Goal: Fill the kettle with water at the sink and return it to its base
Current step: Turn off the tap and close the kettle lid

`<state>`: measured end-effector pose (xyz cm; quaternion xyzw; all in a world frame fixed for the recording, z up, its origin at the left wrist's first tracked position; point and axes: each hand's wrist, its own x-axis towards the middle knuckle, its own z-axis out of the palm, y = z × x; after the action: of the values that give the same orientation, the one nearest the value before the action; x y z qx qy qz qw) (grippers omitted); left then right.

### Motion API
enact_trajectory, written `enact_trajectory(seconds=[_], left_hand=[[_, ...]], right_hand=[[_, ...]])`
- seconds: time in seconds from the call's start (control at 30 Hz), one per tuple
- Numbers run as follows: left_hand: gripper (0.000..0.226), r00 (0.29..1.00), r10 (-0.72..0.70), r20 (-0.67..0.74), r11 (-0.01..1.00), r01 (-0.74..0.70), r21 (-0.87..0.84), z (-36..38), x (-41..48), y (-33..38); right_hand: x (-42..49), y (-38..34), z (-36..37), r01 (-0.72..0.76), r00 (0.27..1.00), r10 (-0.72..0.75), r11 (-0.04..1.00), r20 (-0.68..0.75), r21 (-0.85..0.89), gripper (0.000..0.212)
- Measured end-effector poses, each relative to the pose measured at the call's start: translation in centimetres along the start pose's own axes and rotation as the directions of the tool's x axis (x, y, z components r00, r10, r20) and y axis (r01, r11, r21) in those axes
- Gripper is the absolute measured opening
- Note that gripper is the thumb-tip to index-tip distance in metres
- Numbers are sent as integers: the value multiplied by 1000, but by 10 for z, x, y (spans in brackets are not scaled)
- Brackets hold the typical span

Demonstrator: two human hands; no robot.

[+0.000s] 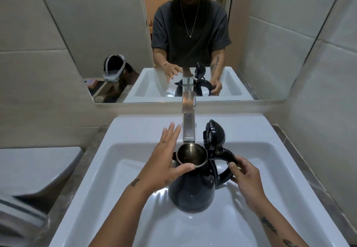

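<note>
While the kettle (191, 187) stands upright in the sink (119, 161) basin, its lid (213, 133) is flipped open and tilted back, mouth sitting right under the tap (189, 129) spout; no water visible from the spout; right hand (244, 179) wraps the black handle (225, 164), fingers curled round it; left hand (164, 161) lies flat against the kettle's left side, fingers spread and pointing toward the tap, thumb on the rim; mirror (116, 34) behind shows the same pose; a white headset (114, 69) shows in the mirror, left of the sink.
</note>
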<state>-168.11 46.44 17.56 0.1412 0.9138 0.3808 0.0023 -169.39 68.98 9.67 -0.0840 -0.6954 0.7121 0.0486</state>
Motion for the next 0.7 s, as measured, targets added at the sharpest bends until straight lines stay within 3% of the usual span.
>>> enact_trajectory(seconds=[0.2,0.3,0.37,0.47,0.6,0.7], left_hand=[[119,972,-219,83,940,233,-249,24,-20,-39],[115,960,-254,117,867,280,-412,37,-23,-46],[101,965,-234,118,834,261,-487,42,-24,-47],[84,973,-213,90,821,228,-523,43,-27,-46],[85,966,-242,91,802,252,-542,41,-34,-48],[85,958,-267,105,808,282,-518,39,-36,-50]], right_hand=[[3,-3,-12,-48,992,52,998,117,-33,16],[7,-3,-23,-109,974,118,993,196,-54,16],[8,-4,-27,-122,966,135,990,222,-69,15],[10,-7,-31,-137,952,153,988,265,-77,17],[11,-11,-37,-156,927,190,979,324,-130,36],[11,-13,-42,-157,903,209,974,376,-163,39]])
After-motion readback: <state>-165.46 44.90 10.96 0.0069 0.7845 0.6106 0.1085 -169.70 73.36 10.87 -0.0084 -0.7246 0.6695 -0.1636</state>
